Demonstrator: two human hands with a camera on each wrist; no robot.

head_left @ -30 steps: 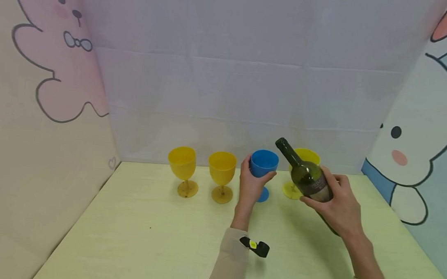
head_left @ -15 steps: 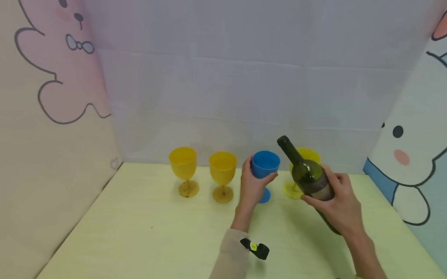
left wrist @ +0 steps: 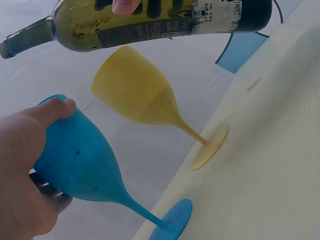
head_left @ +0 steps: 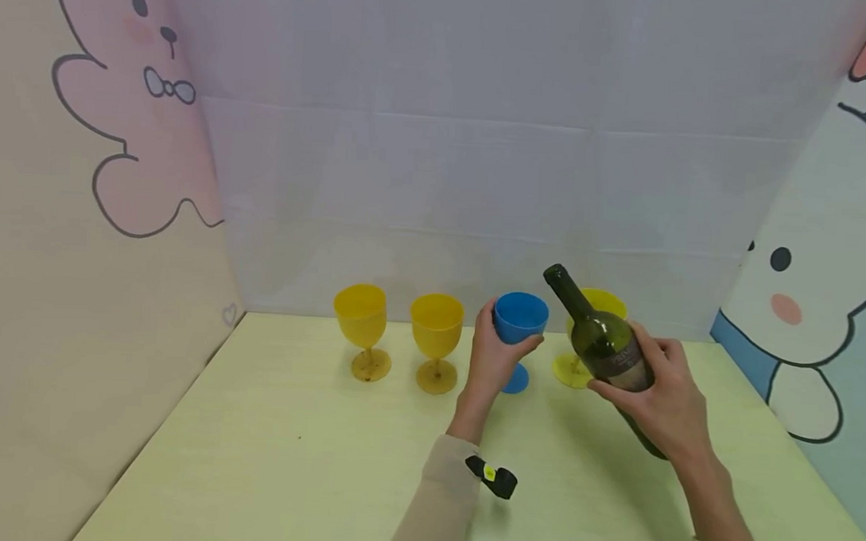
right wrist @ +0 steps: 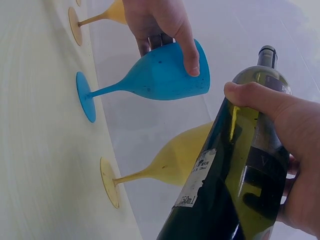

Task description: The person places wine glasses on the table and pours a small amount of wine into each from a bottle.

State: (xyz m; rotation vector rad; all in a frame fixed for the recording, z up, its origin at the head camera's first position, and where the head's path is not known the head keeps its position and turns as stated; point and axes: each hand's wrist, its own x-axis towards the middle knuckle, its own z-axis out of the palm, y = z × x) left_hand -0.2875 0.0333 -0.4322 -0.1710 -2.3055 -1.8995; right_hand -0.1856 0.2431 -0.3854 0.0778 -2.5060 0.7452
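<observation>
My left hand (head_left: 492, 356) grips the bowl of a blue goblet (head_left: 520, 328), thumb on the near side. The goblet stands upright, its foot on the table as seen in the right wrist view. My right hand (head_left: 661, 394) holds a dark green wine bottle (head_left: 602, 340) round its body, tilted with the neck up and to the left. The bottle's mouth (right wrist: 267, 50) is above and to the right of the blue goblet's rim. Behind the bottle stands a yellow goblet (left wrist: 137, 90), partly hidden by it in the head view.
Two more yellow goblets, one in the middle (head_left: 437, 326) and one further left (head_left: 361, 316), stand in the row on the pale table (head_left: 255, 455). A white cloth backdrop (head_left: 407, 182) rises right behind them, with printed side panels left and right.
The whole scene has shifted slightly to the right as the head view turned. Both hands keep their hold on the blue goblet and the wine bottle, with hardly any movement.
</observation>
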